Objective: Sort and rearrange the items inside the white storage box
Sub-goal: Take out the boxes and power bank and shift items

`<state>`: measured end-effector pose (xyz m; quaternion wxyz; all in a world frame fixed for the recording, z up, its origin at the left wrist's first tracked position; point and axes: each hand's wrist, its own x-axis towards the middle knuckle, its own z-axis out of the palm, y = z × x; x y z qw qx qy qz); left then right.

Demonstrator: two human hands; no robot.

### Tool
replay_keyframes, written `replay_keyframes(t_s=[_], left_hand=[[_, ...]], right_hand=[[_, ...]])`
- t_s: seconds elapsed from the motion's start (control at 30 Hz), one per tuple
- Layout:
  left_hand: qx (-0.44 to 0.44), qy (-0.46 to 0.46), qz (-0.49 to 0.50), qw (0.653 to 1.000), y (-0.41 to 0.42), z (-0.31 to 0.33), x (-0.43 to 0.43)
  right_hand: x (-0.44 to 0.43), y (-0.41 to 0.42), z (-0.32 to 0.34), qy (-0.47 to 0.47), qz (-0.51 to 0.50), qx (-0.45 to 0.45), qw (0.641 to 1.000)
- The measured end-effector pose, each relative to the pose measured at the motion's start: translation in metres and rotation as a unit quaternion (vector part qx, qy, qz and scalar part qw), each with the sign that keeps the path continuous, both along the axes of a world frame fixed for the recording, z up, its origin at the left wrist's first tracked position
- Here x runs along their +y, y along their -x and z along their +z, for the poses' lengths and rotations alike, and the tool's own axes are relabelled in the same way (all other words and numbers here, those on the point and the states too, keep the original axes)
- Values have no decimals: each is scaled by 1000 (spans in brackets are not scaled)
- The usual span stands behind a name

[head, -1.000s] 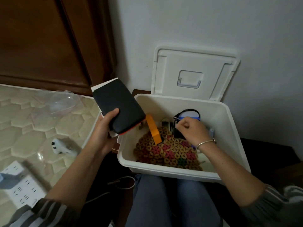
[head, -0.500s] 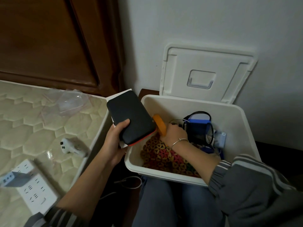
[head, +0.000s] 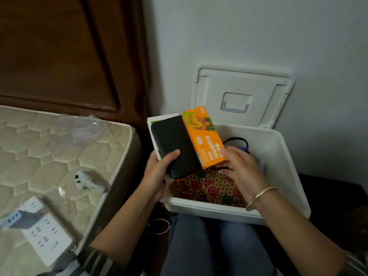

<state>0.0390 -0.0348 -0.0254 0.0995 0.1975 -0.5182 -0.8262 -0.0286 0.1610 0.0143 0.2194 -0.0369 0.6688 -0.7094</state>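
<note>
The white storage box rests on my lap with its lid propped open against the wall. My left hand grips a black pouch stacked on a white flat box, held over the storage box's left rim. My right hand holds an orange carton by its lower end, pressed against the pouch. A woven mat of multicoloured beads lies in the box bottom. A black cable and a blue item show behind my right hand.
A quilted mattress lies to the left, carrying a white power strip, a small white device and a clear plastic bag. A dark wooden headboard stands behind it. A white cable loop lies below.
My right hand has lifted the orange carton out of the storage box and brought it up against the black pouch in my left hand. The view has shifted right.
</note>
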Motion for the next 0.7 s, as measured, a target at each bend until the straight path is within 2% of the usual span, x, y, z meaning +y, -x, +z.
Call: replay_keyframes(t_s=[0.07, 0.17, 0.27, 0.4, 0.5, 0.7], left_hand=[[2, -1, -18, 1000, -2, 2, 13], [5, -5, -36, 999, -11, 0, 22], [11, -26, -49, 998, -25, 0, 19], [15, -10, -83, 996, -37, 5, 13], [4, -14, -114, 993, -38, 12, 8], [-110, 52, -63, 991, -28, 32, 1]], right_hand=[[-11, -15, -3, -28, 8, 6, 1000], [-23, -30, -6, -109, -18, 73, 991], [-28, -38, -6, -170, 3, 110, 979], [-36, -47, 0, -110, 67, 79, 989], [-40, -49, 5, -94, 110, 115, 983], [-45, -46, 12, -129, 166, 158, 965]])
